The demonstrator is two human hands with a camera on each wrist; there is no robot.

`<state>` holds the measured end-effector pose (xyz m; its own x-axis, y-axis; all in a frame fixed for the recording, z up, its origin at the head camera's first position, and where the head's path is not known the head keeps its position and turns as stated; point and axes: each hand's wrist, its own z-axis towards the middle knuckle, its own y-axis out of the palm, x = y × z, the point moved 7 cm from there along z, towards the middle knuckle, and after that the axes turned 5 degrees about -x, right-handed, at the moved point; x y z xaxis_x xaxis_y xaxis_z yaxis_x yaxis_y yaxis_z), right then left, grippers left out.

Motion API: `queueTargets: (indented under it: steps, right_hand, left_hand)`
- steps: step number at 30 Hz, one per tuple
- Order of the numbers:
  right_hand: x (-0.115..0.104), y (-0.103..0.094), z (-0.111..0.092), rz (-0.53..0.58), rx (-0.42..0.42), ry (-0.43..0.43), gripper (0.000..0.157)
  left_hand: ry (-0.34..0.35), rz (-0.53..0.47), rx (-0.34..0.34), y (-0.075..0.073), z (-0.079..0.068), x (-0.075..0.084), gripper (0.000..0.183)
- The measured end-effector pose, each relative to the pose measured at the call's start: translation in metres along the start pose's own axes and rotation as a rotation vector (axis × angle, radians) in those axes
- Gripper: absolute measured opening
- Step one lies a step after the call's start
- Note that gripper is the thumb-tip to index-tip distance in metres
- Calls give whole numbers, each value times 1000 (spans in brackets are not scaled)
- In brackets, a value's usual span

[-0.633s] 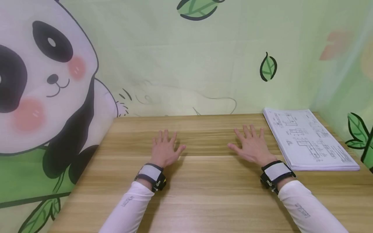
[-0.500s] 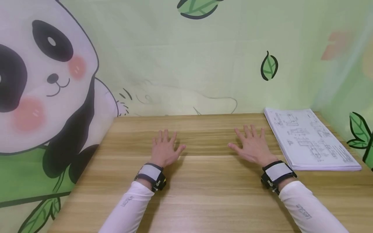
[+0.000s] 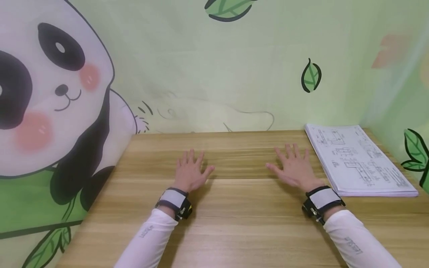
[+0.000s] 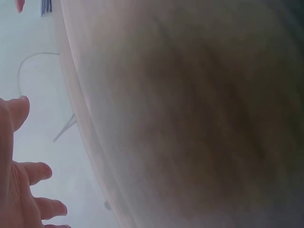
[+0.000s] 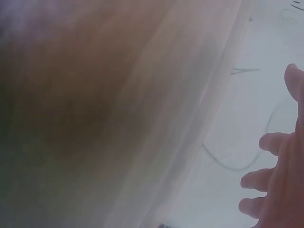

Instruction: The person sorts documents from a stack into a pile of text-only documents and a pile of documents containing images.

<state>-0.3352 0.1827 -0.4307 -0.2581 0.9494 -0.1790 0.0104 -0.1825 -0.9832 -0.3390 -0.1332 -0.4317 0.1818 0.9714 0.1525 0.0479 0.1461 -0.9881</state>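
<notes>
My left hand [image 3: 190, 174] is spread palm down over the wooden table [image 3: 231, 216], left of the middle, holding nothing. To the right, my right hand [image 3: 296, 171] is likewise spread with its fingers apart and holds nothing. It is nearest to a stack of paper [image 3: 360, 160] printed with line drawings, a short gap from its left edge. In the left wrist view the left hand [image 4: 19, 190] shows at the lower left edge; the right wrist view shows the right hand [image 5: 282, 180] at its right edge. Whether either palm touches the table I cannot tell.
A green cloth backdrop [image 3: 214, 67] with leaves stands behind the table's far edge. A big printed panda [image 3: 67, 93] fills the left side. Each wrist wears a strap with a small black device, such as the left strap [image 3: 173, 197].
The right hand has shifted slightly to the right. The left hand has barely moved. The whole head view has drifted a little, so the paper stack appears a bit further right.
</notes>
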Motion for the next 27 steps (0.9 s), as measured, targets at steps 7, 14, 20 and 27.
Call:
queueTargets:
  steps: [7, 14, 20, 27]
  right_hand:
    - [18, -11, -5, 91, -9, 59, 87]
    - [52, -41, -15, 220, -3, 135, 86]
    - [88, -53, -24, 295, 19, 194, 84]
    - [139, -55, -38, 384, 44, 258, 82]
  left_hand:
    - [-23, -49, 6, -1, 0, -3, 75]
    - [-12, -161, 35, -10, 1, 3, 74]
    - [-11, -316, 72, -18, 1, 12, 74]
    - [10, -469, 91, -18, 3, 28, 74]
